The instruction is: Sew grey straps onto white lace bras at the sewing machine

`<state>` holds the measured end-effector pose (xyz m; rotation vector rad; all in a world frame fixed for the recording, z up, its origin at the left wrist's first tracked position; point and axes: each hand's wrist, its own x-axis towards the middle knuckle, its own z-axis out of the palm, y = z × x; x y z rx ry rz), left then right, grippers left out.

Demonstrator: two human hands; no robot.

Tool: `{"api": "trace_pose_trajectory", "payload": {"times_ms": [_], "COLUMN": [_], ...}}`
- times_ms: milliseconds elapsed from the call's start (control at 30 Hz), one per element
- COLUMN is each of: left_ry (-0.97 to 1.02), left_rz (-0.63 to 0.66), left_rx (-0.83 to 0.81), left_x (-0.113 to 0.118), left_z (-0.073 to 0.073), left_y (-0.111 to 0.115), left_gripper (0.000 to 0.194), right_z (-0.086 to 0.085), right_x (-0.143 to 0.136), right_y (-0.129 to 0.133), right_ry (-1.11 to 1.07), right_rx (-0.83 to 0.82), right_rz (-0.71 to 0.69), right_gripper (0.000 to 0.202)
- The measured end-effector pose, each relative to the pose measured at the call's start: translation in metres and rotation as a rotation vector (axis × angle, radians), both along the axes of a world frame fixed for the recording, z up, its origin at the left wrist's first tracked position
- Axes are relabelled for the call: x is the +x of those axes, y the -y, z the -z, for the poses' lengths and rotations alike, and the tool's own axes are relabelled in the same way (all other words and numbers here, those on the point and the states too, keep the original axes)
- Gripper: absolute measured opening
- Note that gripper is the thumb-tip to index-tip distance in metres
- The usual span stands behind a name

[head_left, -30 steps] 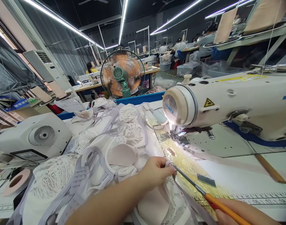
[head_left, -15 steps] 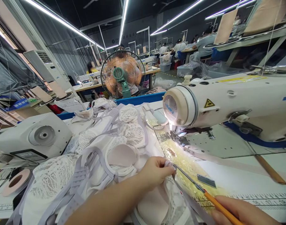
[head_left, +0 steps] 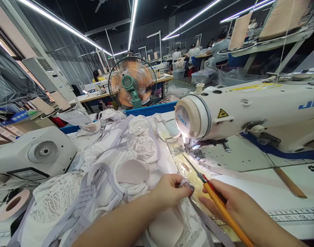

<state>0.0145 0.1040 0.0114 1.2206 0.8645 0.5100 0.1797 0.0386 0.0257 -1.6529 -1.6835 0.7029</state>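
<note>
Two bare hands, both occupied. Left hand (head_left: 169, 192): pinching a bunched bit of lavender trim (head_left: 187, 185) between thumb and fingers, hardly any gap showing. Right hand (head_left: 230, 197): gripping an orange-handled tool (head_left: 218, 206), its slim metal shaft pointing toward the presser foot (head_left: 194, 152) of a white Juki sewing machine (head_left: 213, 115); type of tip, unclear. One lace-edged bra (head_left: 169, 226): lying just below the left hand, near the front of the worktop (head_left: 260, 195). Many white lace bras (head_left: 145, 147): heaping alongside. Hazards: the shaft is risking snagged lace or a pricked finger, should the right hand swing back loosely; a forward push is risking a knocked presser foot; any slackening pinch is risking lost trim.
</note>
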Motion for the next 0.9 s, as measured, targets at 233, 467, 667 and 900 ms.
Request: {"api": "trace_pose_trajectory", "payload": {"times_ms": [233, 467, 667, 900], "left_ry": [-0.044, -0.052, 0.008, 0.014], "left_rz": [0.014, -0.056, -0.074, -0.041], "left_rx": [-0.005, 0.082, -0.029, -0.007], "left_x": [0.0, 0.002, 0.002, 0.001], "left_z": [0.001, 0.001, -0.001, -0.006], "left_y": [0.0, 0.0, -0.001, 0.001], "left_gripper": [0.023, 0.01, 0.017, 0.015], "right_z": [0.004, 0.01, 0.009, 0.02], "right_x": [-0.014, -0.01, -0.002, -0.004], "right_y": [-0.021, -0.017, -0.019, -0.015], "right_ry": [-0.017, -0.108, -0.101, -0.234], "right_rx": [-0.056, -0.08, -0.032, -0.036], "right_rz": [-0.112, -0.137, -0.028, 0.017], "right_gripper": [0.027, 0.024, 0.021, 0.015]}}
